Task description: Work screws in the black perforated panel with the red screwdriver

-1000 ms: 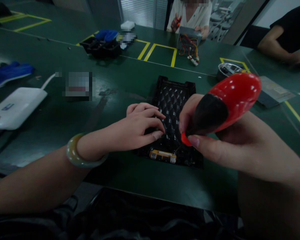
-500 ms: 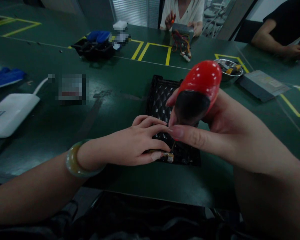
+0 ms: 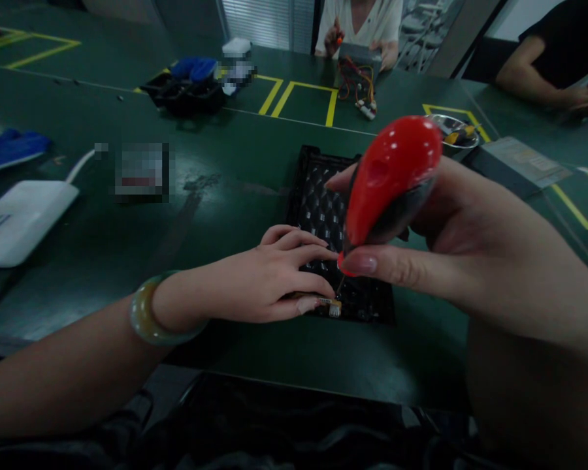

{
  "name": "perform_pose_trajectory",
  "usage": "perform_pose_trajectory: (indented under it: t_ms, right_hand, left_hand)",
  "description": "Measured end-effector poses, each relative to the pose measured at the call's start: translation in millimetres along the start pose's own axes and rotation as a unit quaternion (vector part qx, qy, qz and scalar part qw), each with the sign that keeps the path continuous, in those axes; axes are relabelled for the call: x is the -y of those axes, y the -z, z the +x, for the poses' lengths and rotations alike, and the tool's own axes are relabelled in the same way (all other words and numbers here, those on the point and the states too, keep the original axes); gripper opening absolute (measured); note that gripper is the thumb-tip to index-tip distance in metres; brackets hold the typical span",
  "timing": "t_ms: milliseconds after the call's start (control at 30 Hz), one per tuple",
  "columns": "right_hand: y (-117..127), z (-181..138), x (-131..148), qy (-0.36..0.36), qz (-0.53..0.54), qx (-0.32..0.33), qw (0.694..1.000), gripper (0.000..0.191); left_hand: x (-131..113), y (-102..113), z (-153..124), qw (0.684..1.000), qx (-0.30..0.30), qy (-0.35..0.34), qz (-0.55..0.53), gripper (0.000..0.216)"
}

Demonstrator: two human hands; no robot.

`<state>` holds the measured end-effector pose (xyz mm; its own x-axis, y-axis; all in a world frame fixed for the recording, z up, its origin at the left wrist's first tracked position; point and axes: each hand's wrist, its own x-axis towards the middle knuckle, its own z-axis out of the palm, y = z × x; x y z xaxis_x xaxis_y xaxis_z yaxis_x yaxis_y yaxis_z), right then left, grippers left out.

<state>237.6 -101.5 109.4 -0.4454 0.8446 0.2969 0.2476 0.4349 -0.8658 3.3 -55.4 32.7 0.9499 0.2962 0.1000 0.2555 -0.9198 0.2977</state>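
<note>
My right hand (image 3: 451, 254) is closed around a screwdriver (image 3: 394, 173) with a bulbous red and black handle. Its thin shaft points down to a small circuit board (image 3: 334, 308) at the near edge of a black plastic panel (image 3: 316, 189). The exact contact of the tip is too small to tell. My left hand (image 3: 279, 271), with a bangle (image 3: 149, 310) on its wrist, reaches across the panel from the left. Its thumb and index finger press and hold the board, while the other fingers stretch over the panel's quilted surface.
A white device (image 3: 27, 222), blue glove (image 3: 14, 150) and blurred-out box (image 3: 142, 170) lie left. Further back stands a black tray (image 3: 181, 98). At right are a metal bowl (image 3: 453, 134) and grey metal box (image 3: 524, 166). Across the table, a person handles a wired metal unit (image 3: 355, 62).
My right hand has turned the screwdriver handle, so its black part now faces right and more red shows. The left hand stays on the board.
</note>
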Motion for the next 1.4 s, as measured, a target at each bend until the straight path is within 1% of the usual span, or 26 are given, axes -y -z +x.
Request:
perform_pose_trajectory:
  t_ms: [100, 200, 300, 333, 433, 600, 667, 733, 800, 867, 1000, 1067, 1133, 1233, 1333, 1400]
  right_hand:
    - [0, 0, -2, -0.002, -0.025, 0.006, 1.000, 0.030]
    - [0, -1, -2, 0.002, -0.032, 0.005, 0.999, 0.035]
    - [-2, -1, -3, 0.004, -0.051, -0.015, 0.999, 0.019]
    - [-2, 0, -4, 0.006, -0.063, -0.017, 0.998, 0.018]
    - [-2, 1, -6, 0.009, -0.099, -0.020, 0.995, 0.024]
    - [0, 3, -9, 0.026, -0.161, -0.051, 0.985, 0.027]
    - [1, 2, -9, 0.024, -0.188, -0.057, 0.980, 0.022]
    - [2, 0, -7, 0.020, -0.203, -0.053, 0.977, 0.014]
    - [3, -3, -5, 0.017, -0.204, -0.036, 0.978, 0.009]
    - [4, -4, -3, 0.016, -0.196, -0.019, 0.980, 0.009]
    - [5, -5, -2, 0.004, -0.170, -0.005, 0.985, 0.021]
    - [6, -5, -2, 0.002, -0.159, -0.004, 0.987, 0.020]
    - [5, -5, -2, 0.003, -0.153, -0.011, 0.988, 0.018]
    - [5, -5, 1, 0.004, -0.152, -0.047, 0.987, 0.014]
    - [6, -6, 2, 0.013, -0.169, -0.080, 0.982, 0.009]
    - [8, -5, 1, 0.011, -0.190, -0.082, 0.978, 0.010]
  left_hand:
    - [-1, 0, 1, 1.000, -0.001, 0.000, -0.002, 0.028]
    - [-1, 0, 1, 1.000, -0.001, 0.000, -0.002, 0.027]
    - [0, -1, 0, 1.000, -0.007, -0.004, -0.010, 0.027]
    - [1, -1, 0, 1.000, -0.010, -0.008, -0.016, 0.026]
    - [1, -1, 0, 0.999, -0.013, -0.015, -0.035, 0.026]
    - [-1, 0, 2, 0.999, 0.014, 0.000, -0.039, 0.026]
    - [-1, 0, 2, 0.999, 0.011, 0.000, -0.036, 0.026]
    - [0, 0, 2, 0.999, 0.004, -0.008, -0.032, 0.026]
    - [1, -2, 1, 0.999, 0.001, -0.013, -0.029, 0.026]
    - [2, -3, 0, 0.999, -0.001, -0.015, -0.028, 0.026]
    - [2, -4, 0, 0.999, 0.007, -0.013, -0.028, 0.027]
    - [2, -3, 0, 1.000, 0.018, -0.009, -0.024, 0.029]
    - [2, -3, 1, 0.999, 0.023, -0.006, -0.021, 0.029]
    - [1, -2, 1, 0.999, 0.022, -0.007, -0.030, 0.028]
    - [1, -2, 1, 0.999, 0.019, -0.009, -0.034, 0.027]
    - [1, -2, 1, 0.999, 0.016, -0.009, -0.031, 0.027]
